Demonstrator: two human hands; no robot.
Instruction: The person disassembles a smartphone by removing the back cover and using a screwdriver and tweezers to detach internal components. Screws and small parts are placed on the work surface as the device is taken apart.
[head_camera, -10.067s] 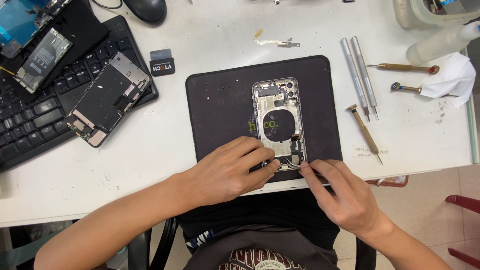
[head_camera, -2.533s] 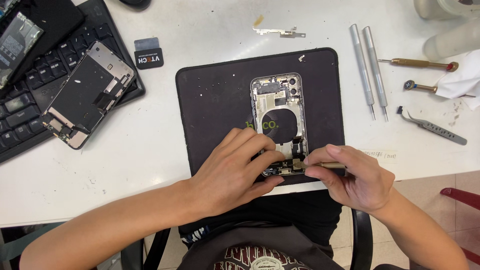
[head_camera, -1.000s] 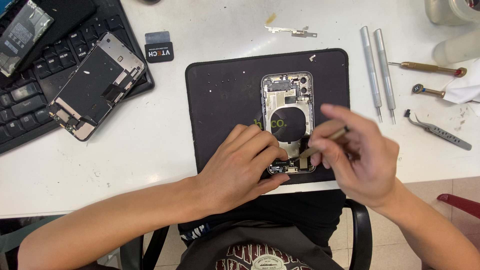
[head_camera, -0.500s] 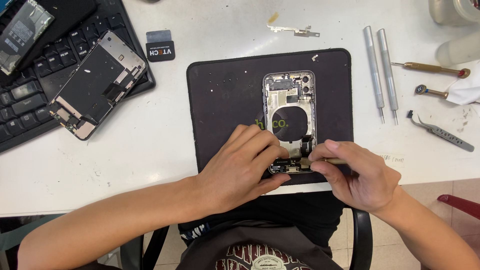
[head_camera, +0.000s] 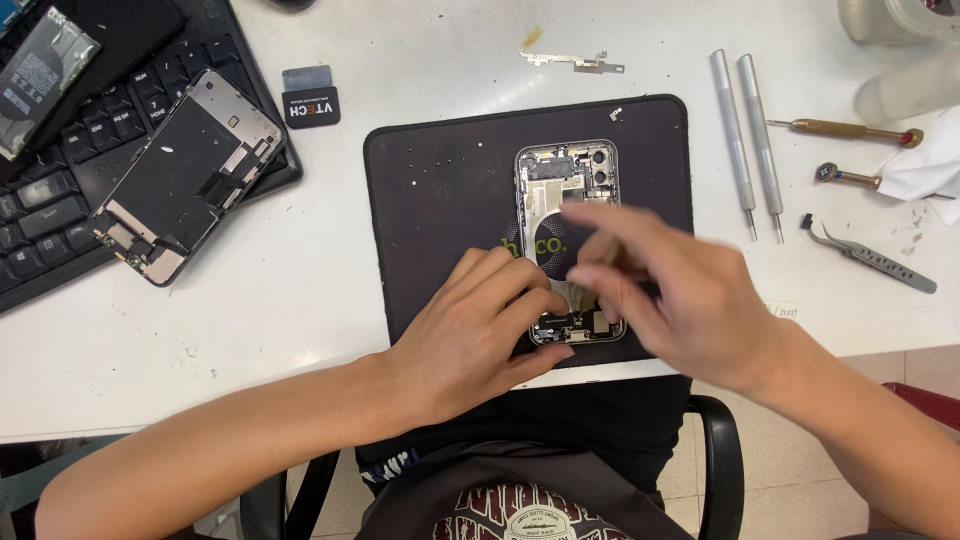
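- The left hand (head_camera: 470, 335) lies on the black mat (head_camera: 440, 200), fingers bent, pressing down the bottom end of the open phone (head_camera: 568, 240).
- The phone has no screen. It lies flat in the middle of the mat, with small metal parts and a dark round patch inside its silver frame.
- The right hand (head_camera: 690, 295) is blurry above the phone, fingers loosely curled. I cannot tell if it holds anything.

Opened silver phone housing (head_camera: 568, 200) on black rectangular work mat (head_camera: 440, 200) mid white desk (head_camera: 350, 300), black keyboard (head_camera: 60, 200) far left carrying detached phone screen (head_camera: 185, 175), two silver screwdrivers (head_camera: 745, 140) right of mat, steel tweezers (head_camera: 870, 258) beyond them.
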